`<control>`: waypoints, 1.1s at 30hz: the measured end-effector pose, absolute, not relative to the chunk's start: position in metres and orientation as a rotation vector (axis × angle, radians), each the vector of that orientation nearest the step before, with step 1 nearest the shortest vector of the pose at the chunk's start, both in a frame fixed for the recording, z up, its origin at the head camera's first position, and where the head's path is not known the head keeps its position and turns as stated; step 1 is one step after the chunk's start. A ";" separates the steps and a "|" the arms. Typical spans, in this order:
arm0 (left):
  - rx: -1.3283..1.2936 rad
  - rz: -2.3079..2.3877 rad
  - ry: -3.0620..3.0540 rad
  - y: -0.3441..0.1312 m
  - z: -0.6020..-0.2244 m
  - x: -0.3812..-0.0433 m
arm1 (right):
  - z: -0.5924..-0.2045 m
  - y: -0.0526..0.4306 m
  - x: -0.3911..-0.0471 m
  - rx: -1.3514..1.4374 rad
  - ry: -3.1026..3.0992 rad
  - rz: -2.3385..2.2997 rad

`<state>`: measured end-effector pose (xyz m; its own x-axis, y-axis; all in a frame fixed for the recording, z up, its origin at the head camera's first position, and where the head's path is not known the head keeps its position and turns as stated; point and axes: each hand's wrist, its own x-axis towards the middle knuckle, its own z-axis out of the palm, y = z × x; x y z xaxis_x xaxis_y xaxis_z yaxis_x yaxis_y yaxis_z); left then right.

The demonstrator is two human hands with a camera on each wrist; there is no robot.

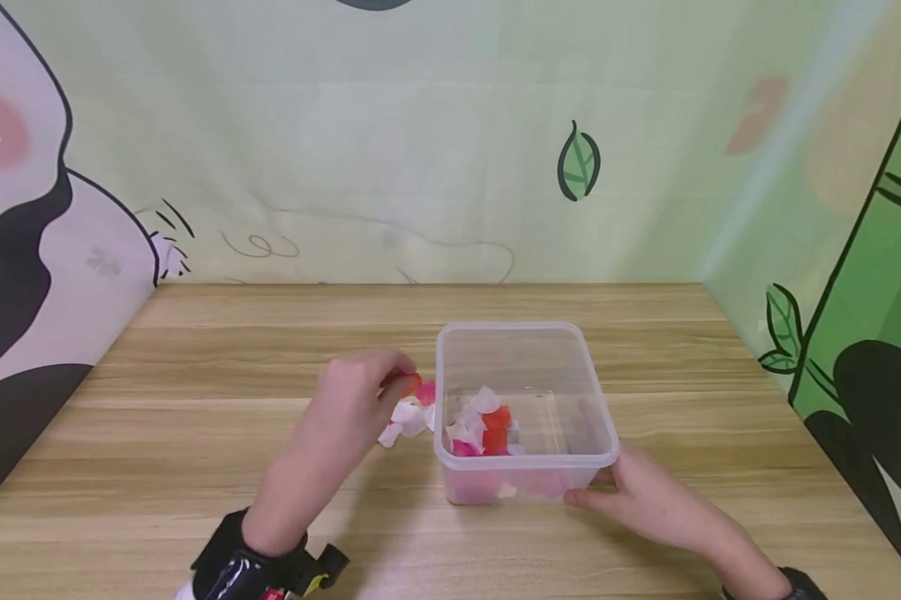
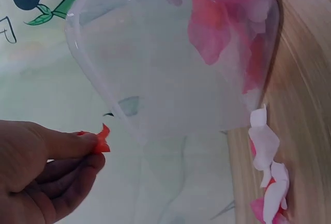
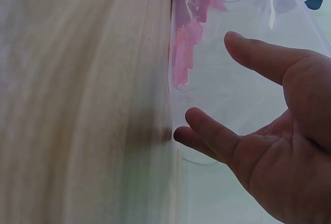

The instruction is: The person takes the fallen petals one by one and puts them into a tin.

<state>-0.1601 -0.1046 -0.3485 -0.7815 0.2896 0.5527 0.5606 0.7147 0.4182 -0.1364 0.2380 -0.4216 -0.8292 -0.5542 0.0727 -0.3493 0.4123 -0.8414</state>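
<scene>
A clear plastic box without a lid stands upright on the table, with several white, red and pink paper scraps gathered at its left side. Between thumb and fingertips my left hand pinches a small red paper scrap, just left of the box and level with its upper wall in the left wrist view. Beneath that hand, more white and pink scraps lie on the tabletop against the box's left side. My right hand rests at the near right corner of the box, its thumb and fingers spread along the walls.
The wood-grain table ends at a pale green printed backdrop behind. Printed panels with cartoon figures flank both sides. A dark strap with a small camera sits on the left wrist, and another dark band on the right.
</scene>
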 end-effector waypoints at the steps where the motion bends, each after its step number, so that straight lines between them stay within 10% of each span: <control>1: -0.672 -0.807 -2.428 -0.103 -0.347 -0.159 | -0.422 0.238 -0.136 -0.797 2.449 -1.381; 33: -1.019 -0.872 -2.181 -0.068 -0.350 -0.137 | -0.419 0.236 -0.135 -0.761 2.415 -1.398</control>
